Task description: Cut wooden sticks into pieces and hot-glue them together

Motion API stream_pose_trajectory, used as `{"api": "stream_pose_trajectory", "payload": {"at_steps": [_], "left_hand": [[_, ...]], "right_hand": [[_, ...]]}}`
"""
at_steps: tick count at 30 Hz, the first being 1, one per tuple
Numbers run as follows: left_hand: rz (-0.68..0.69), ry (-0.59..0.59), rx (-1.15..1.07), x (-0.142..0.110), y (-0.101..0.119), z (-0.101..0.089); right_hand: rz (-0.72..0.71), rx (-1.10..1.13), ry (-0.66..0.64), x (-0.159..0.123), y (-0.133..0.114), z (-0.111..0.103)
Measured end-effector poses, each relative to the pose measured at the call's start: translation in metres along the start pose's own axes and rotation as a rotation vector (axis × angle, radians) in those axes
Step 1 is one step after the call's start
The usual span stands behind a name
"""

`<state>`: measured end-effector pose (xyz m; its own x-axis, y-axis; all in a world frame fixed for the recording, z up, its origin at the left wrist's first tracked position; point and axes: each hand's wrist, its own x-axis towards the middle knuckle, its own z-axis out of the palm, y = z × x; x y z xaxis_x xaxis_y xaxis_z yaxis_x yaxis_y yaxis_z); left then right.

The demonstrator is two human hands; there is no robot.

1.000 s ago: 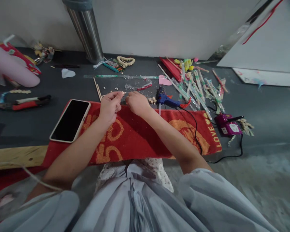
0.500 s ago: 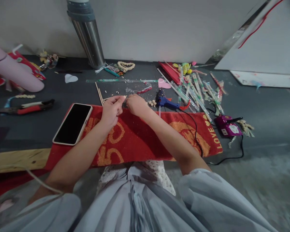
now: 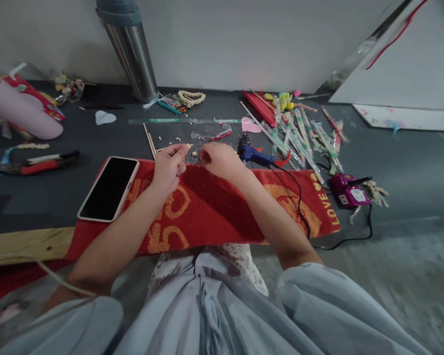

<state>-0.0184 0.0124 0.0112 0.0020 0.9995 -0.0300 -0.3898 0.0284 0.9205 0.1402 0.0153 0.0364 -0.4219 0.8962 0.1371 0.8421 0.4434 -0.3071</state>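
One small pale piece (image 3: 189, 146) sits pinched in our left hand (image 3: 167, 167), near the red towel (image 3: 214, 212); our right hand (image 3: 224, 160) has drawn away toward the glue gun (image 3: 259, 156), leaving one hand holding it; whether the right grips anything, we cannot tell.

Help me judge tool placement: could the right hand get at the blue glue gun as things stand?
Probably yes: the blue glue gun lies just beside the right hand, with nothing visible standing between them.
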Motion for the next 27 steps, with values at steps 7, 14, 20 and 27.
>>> {"api": "stream_pose_trajectory", "payload": {"at_steps": [7, 14, 20, 27], "left_hand": [[-0.025, -0.022, 0.056, -0.005, -0.001, 0.004], [-0.06, -0.014, 0.112, -0.007, -0.004, 0.009], [-0.088, -0.019, 0.181, -0.009, -0.006, 0.01], [-0.097, -0.024, 0.189, -0.009, -0.007, 0.012]], "right_hand": [[-0.027, 0.549, 0.269, -0.016, 0.01, 0.013], [-0.043, 0.63, 0.313, -0.02, 0.01, 0.011], [-0.035, 0.565, 0.266, -0.024, 0.009, 0.006], [-0.016, 0.414, 0.173, -0.027, 0.004, -0.003]]}}
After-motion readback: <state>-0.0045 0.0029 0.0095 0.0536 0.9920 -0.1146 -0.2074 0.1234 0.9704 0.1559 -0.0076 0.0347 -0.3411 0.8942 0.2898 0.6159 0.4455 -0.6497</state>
